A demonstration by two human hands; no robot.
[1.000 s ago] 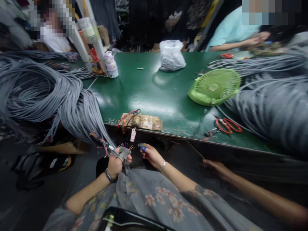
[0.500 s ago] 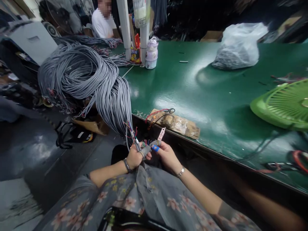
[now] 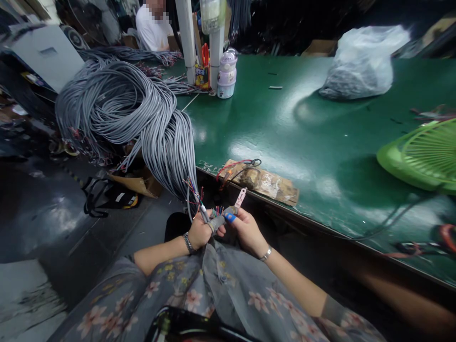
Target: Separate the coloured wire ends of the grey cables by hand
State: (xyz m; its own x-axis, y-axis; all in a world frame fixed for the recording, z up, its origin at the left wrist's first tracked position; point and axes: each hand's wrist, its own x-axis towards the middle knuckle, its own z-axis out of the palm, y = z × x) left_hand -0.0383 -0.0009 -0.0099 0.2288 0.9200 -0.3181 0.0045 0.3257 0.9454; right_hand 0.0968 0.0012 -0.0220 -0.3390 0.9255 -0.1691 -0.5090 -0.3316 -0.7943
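My left hand (image 3: 200,232) is closed around the end of a grey cable (image 3: 194,202), its thumb wrapped in grey tape. Short coloured wires (image 3: 217,210) fan out of the cable's stripped end above my fist. My right hand (image 3: 245,229) is right beside it, its taped fingertips, one with a blue tip, pinching at those coloured wires. The cable runs up into a big bundle of grey cables (image 3: 142,118) that hangs over the corner of the green table (image 3: 285,128). Both hands hover over my lap, just below the table's front edge.
A taped brown block (image 3: 265,183) with red and black leads sits at the table's edge, a pink tag (image 3: 241,197) hanging from it. A green fan (image 3: 420,154), a white plastic bag (image 3: 361,64), a small lilac container (image 3: 227,75) and white posts stand on the table. A person in white (image 3: 151,31) sits at the far left.
One second ago my hands were apart; my right hand has closed in on the wires held by my left. My view swung left, so the fan and scissors slid right.
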